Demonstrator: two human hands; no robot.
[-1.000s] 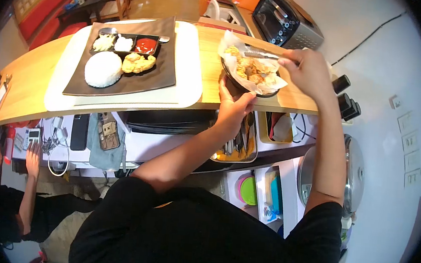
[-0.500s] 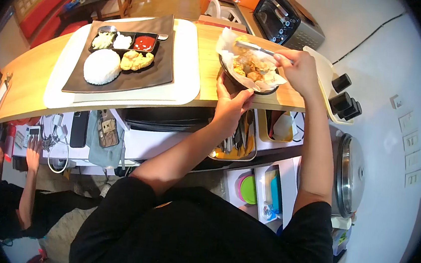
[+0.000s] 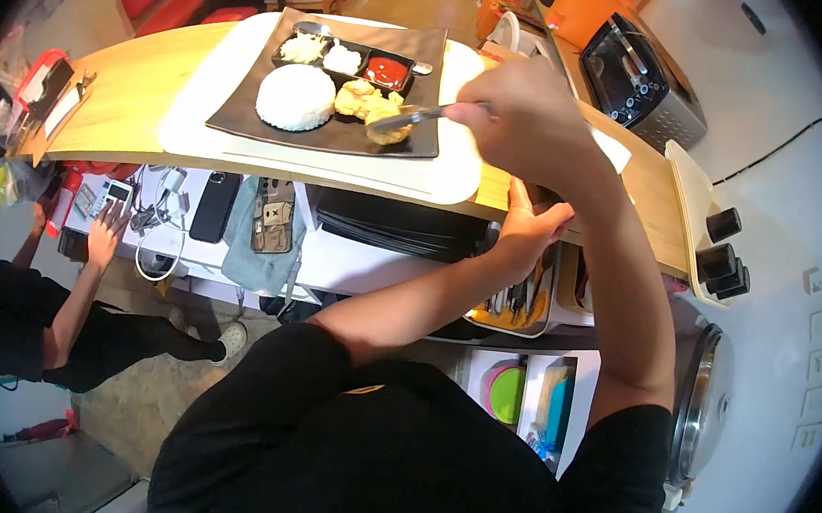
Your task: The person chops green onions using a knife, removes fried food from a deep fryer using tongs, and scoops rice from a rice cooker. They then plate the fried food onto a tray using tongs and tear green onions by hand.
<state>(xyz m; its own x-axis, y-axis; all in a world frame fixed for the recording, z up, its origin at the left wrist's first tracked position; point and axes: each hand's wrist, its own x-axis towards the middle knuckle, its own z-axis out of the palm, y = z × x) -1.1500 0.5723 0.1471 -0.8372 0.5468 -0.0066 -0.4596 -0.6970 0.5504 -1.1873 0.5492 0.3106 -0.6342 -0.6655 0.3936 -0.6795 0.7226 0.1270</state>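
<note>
Metal tongs (image 3: 413, 118) are in my right hand (image 3: 530, 120), their tips on a piece of fried chicken (image 3: 389, 130) over the dark square plate (image 3: 238, 114). Beside it on the plate lies another fried piece (image 3: 354, 98), next to a white rice mound (image 3: 295, 97). Behind these is a black sauce dish (image 3: 388, 71) with red sauce and two pale sides. The plate rests on a cream tray (image 3: 452, 177). My left hand (image 3: 531, 230) is at the counter's front edge, its fingers around the bowl, which my right hand and forearm mostly hide.
A wooden counter (image 3: 124, 70) curves across the view. Below it are stacked black trays (image 3: 384, 225), a cutlery bin (image 3: 524, 305) and phones. A toaster oven (image 3: 632, 76) stands at the back right. At left, a co-worker's hand (image 3: 106, 235) is on a calculator.
My right hand has moved left from the bowl to the plate with the tongs, which now hold a fried piece there. The view has shifted, so the tray appears further right.
</note>
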